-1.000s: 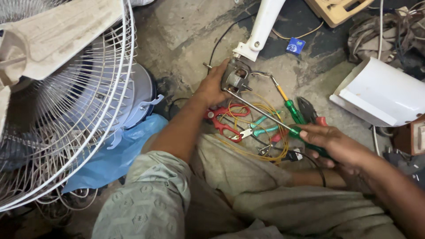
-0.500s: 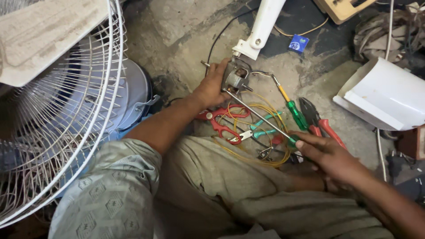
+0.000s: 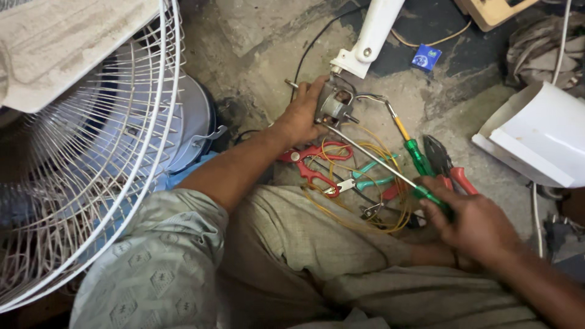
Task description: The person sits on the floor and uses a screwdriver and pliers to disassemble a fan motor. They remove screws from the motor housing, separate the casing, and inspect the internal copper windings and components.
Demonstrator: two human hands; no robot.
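Observation:
My left hand [image 3: 303, 113] grips a small grey metal motor [image 3: 335, 105] that sits on the concrete floor at the foot of a white plastic stand [image 3: 372, 36]. My right hand [image 3: 472, 222] holds the green handle of a long screwdriver [image 3: 381, 166], whose shaft runs up and left to the motor. Wires lead from the motor. Between the two hands lie red scissors [image 3: 314, 161], teal-handled pliers [image 3: 365, 180] and a loop of yellow wire [image 3: 365, 213].
A white wire fan guard [image 3: 91, 183] fills the left side. A second green screwdriver [image 3: 411, 143] and red-handled pliers [image 3: 448, 161] lie on the floor. A white plastic cover [image 3: 536, 137] rests at right, and a small blue packet [image 3: 426, 58] lies beyond the stand.
The view has shifted slightly, so the fan guard sits further left. Both hands keep their hold; the right hand with the screwdriver handle has shifted slightly.

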